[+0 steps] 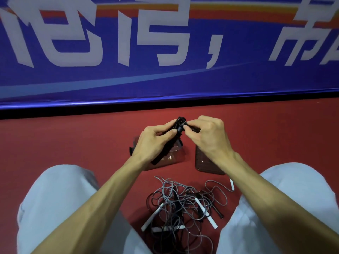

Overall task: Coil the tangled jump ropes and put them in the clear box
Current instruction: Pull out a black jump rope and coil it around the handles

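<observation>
Jump ropes are lying in a loose grey and black tangle on the red floor, between the person's spread legs in pale grey trousers. Several white handles are poking out of the heap, and a thin black handle is resting at its right edge. One more white handle is lying apart, close to the right forearm.

A black jump rope is being held up above the floor, away from the heap. The left hand is curling round its black handle, whose lower end is sticking out below the palm. The right hand is pinching the bunched black cord at the top between thumb and fingertips. The two hands are sitting close together, almost touching at the cord.

The clear box is standing on the floor beyond the heap, partly hidden behind the left hand and wrist. Whether anything is lying inside it is hard to tell. Its clear lid is lying flat just to the right of it, partly under the right wrist.

A blue banner with large white characters is running across the far side of the floor.
</observation>
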Demonstrator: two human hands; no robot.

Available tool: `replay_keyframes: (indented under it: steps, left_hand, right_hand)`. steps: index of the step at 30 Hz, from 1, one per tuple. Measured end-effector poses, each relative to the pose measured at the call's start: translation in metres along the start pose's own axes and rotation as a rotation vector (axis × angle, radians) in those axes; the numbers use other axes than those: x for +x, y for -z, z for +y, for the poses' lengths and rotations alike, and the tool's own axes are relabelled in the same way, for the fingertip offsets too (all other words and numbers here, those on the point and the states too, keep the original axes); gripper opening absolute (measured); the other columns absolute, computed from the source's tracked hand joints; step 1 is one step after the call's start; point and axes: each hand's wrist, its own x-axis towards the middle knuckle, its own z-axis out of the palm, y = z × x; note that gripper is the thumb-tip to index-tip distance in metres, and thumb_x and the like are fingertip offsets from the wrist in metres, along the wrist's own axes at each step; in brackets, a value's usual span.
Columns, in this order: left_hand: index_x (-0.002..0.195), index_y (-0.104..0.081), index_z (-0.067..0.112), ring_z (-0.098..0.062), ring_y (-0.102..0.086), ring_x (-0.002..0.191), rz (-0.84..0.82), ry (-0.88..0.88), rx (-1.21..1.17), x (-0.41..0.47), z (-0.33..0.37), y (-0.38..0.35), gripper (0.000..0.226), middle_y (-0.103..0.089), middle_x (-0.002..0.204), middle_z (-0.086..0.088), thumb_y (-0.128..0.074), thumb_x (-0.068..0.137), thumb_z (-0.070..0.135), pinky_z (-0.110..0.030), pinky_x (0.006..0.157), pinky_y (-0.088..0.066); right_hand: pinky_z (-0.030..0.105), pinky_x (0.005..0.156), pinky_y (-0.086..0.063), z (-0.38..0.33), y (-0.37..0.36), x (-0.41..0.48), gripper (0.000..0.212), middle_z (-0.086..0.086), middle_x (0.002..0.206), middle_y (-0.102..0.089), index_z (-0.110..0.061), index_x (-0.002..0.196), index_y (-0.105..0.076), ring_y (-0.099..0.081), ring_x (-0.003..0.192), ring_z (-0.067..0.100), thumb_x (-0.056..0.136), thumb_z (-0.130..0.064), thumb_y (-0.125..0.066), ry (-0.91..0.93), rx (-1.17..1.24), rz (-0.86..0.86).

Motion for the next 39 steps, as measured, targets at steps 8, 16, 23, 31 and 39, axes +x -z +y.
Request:
replay_keyframes:
  steps: [8, 16, 23, 31, 39]
  left_hand:
    - [0.115, -0.071, 0.024, -0.013, -0.067, 0.072, 0.040, 0.133, -0.385, -0.003, 0.011, -0.005, 0.028, -0.075, 0.091, -0.002, -0.062, 0.092, 0.009, -0.024, 0.058, -0.055]
    - [0.121, -0.069, 0.024, -0.012, -0.066, 0.080, 0.077, -0.011, -0.150, 0.000, 0.005, -0.003, 0.030, -0.071, 0.108, -0.002, -0.063, 0.093, 0.013, -0.027, 0.066, -0.058]
    - [0.117, -0.067, 0.044, -0.015, -0.067, 0.098, 0.072, -0.116, 0.071, 0.001, -0.009, -0.005, 0.033, -0.069, 0.112, 0.013, -0.068, 0.090, 0.026, -0.048, 0.091, -0.053]
    - [0.128, -0.056, 0.047, 0.004, -0.065, 0.097, 0.093, -0.041, 0.330, 0.002, -0.010, 0.002, 0.051, -0.070, 0.102, 0.026, -0.070, 0.079, 0.044, -0.037, 0.090, -0.054]
    - [0.123, -0.059, 0.040, -0.020, -0.064, 0.088, 0.034, -0.028, 0.739, -0.003, -0.004, 0.001, 0.038, -0.069, 0.088, 0.006, -0.063, 0.086, 0.037, -0.031, 0.067, -0.043]
  right_hand:
    - [0.029, 0.043, -0.045, -0.006, -0.002, 0.003, 0.031, 0.004, 0.054, -0.051, -0.004, 0.061, -0.067, -0.047, 0.043, 0.022, 0.083, -0.023, -0.057, 0.066, -0.088, 0.003]
    - [0.025, 0.044, -0.040, -0.009, -0.002, 0.003, 0.021, 0.006, 0.052, -0.048, -0.003, 0.060, -0.066, -0.046, 0.041, 0.023, 0.078, -0.014, -0.066, 0.041, -0.094, 0.006]
    - [0.029, 0.046, -0.048, -0.002, -0.007, 0.002, 0.017, 0.006, 0.058, -0.059, -0.006, 0.072, -0.074, -0.055, 0.049, 0.022, 0.080, -0.019, -0.067, 0.024, -0.053, 0.072]
    - [0.021, 0.066, -0.044, -0.007, -0.014, 0.000, 0.034, -0.005, 0.084, -0.051, -0.015, 0.108, -0.063, -0.047, 0.061, 0.004, 0.078, -0.018, -0.078, -0.281, 0.209, -0.078]
    - [0.020, 0.083, -0.039, -0.004, -0.012, 0.003, 0.028, 0.002, 0.104, -0.052, -0.024, 0.106, -0.072, -0.052, 0.081, 0.014, 0.078, -0.021, -0.076, -0.484, 0.207, -0.403]
